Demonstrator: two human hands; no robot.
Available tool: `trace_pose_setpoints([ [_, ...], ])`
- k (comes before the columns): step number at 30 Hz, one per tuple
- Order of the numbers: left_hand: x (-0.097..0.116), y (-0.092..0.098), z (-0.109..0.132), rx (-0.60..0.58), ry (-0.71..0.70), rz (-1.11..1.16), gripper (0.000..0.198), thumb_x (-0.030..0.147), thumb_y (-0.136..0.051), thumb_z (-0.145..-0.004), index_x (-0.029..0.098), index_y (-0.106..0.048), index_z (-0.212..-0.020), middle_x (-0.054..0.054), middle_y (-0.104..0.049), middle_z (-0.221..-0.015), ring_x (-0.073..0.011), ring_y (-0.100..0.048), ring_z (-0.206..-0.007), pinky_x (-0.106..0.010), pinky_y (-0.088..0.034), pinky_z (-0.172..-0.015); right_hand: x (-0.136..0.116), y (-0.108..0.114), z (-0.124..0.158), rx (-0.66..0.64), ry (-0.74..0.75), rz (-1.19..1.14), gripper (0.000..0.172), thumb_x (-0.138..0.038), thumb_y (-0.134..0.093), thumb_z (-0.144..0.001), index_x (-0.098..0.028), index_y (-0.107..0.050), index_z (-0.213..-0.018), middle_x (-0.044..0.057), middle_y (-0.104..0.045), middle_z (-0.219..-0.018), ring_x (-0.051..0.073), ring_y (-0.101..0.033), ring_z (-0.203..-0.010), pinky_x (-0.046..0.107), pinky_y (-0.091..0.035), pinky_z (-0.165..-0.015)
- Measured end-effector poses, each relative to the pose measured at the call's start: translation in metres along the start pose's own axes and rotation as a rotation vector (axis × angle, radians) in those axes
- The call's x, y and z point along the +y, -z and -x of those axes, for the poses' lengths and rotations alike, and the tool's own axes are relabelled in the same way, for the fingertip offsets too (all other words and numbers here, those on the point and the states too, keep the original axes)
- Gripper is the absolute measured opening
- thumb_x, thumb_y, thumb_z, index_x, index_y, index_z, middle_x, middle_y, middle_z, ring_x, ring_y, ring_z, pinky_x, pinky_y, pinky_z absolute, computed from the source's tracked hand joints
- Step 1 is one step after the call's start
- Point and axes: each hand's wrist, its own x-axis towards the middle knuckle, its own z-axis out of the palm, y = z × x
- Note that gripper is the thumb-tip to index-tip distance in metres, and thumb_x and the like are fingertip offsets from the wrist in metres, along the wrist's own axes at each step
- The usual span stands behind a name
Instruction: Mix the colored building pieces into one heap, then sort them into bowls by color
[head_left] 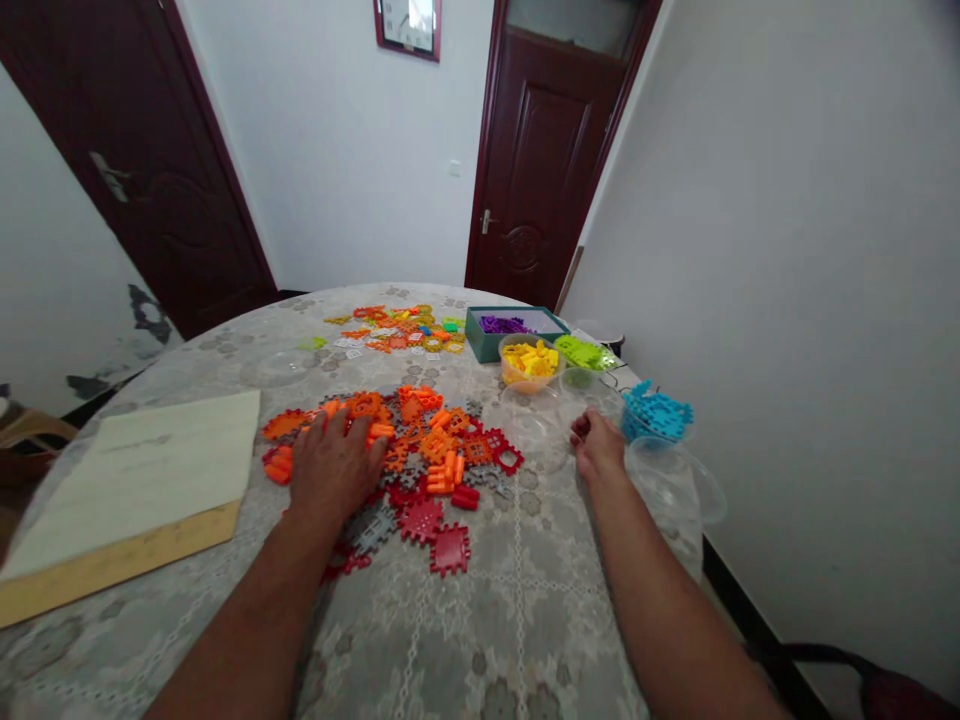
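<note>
My left hand (335, 468) lies palm down on the left part of a pile of plastic building pieces, fingers apart and touching orange pieces (362, 406). The pile mixes orange, red and grey notched plates and short tube-like connectors; a red square plate (450, 550) lies at its near edge. What is under my palm is hidden. My right hand (598, 443) rests on the table to the right of the pile, its fingers curled closed beside a clear plastic lid (536, 425). Whether anything is inside those fingers is hidden.
Behind stand a green box (484, 345) with purple pieces, a tub of yellow pieces (530, 360), lime-green pieces (583, 352) and a tub of blue pieces (658, 412). More mixed pieces (405, 328) lie at the far side. A paper sheet (150, 470) is at left.
</note>
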Motion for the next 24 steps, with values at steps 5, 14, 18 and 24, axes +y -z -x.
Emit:
trace_pose_setpoints([
  [5,0.000,-0.003,-0.002,-0.019,-0.015,0.023,0.054,0.049,-0.050,-0.100,0.019,-0.066,-0.141,-0.020,-0.057,-0.152,-0.0426,-0.041,-0.149,-0.062,-0.033,-0.122,-0.001,0.003,0.000,-0.028,-0.062,0.006,0.031,-0.049,-0.070,-0.082,-0.022,-0.054,-0.083,-0.008,-0.060,-0.063,0.011,-0.060,-0.050,0.020,-0.046,-0.046],
  [14,0.037,-0.008,0.000,-0.083,-0.169,0.088,0.056,0.059,-0.058,-0.098,0.024,-0.066,-0.140,-0.017,-0.065,-0.140,-0.0384,-0.046,-0.146,-0.059,-0.035,-0.121,-0.014,0.007,0.022,0.047,-0.007,-0.040,0.026,-0.038,-0.067,-0.079,-0.023,-0.047,-0.071,-0.010,-0.046,-0.053,0.008,-0.042,-0.040,0.017,-0.021,-0.033],
  [18,0.057,-0.009,0.002,-0.101,-0.202,0.101,0.059,0.062,-0.058,-0.097,0.027,-0.062,-0.145,-0.017,-0.061,-0.147,-0.0388,-0.045,-0.147,-0.059,-0.038,-0.119,-0.015,0.001,0.037,-0.014,0.104,-0.057,0.029,-0.040,-0.067,-0.080,-0.024,-0.045,-0.070,-0.010,-0.044,-0.053,0.008,-0.042,-0.041,0.018,-0.024,-0.035],
  [24,0.045,-0.006,-0.005,-0.145,-0.149,0.019,0.057,0.062,-0.053,-0.100,0.030,-0.059,-0.148,-0.015,-0.059,-0.152,-0.0399,-0.045,-0.148,-0.064,-0.036,-0.118,0.000,-0.008,0.051,-0.149,0.259,0.130,0.035,-0.048,-0.067,-0.085,-0.022,-0.053,-0.066,-0.007,-0.050,-0.052,0.008,-0.041,-0.042,0.021,-0.031,-0.039],
])
